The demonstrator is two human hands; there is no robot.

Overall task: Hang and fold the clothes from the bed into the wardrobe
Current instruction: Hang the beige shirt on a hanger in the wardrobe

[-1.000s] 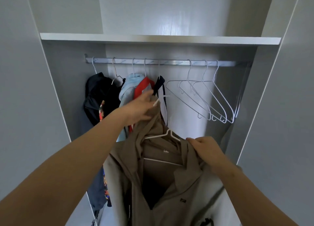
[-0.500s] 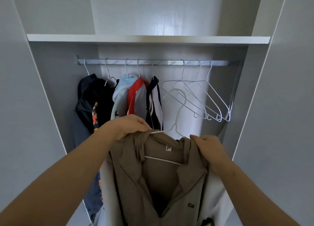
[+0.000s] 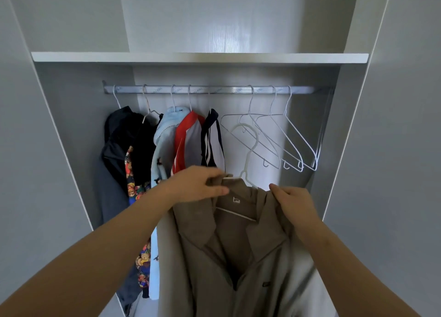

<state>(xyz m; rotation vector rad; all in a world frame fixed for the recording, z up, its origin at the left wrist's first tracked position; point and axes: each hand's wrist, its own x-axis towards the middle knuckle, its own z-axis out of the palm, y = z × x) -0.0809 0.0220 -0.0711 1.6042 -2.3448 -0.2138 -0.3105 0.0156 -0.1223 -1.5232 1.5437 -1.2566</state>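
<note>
While your left grip [image 3: 202, 185] pinches the collar of the tan jacket [image 3: 214, 257] and your right grip [image 3: 293, 202] clutches its other shoulder, the white hanger [image 3: 247, 160] hook rises between them, below the rail [image 3: 226, 90]. Lifted unevenly, a shoulder could slide off, or the hook could snag the empty hangers [image 3: 274, 140] just above your right grip.

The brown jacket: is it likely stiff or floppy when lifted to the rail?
Probably floppy: the jacket hangs in soft folds below the hanger. It might slip off, since the left hand and right hand pinch its shoulders.
</note>
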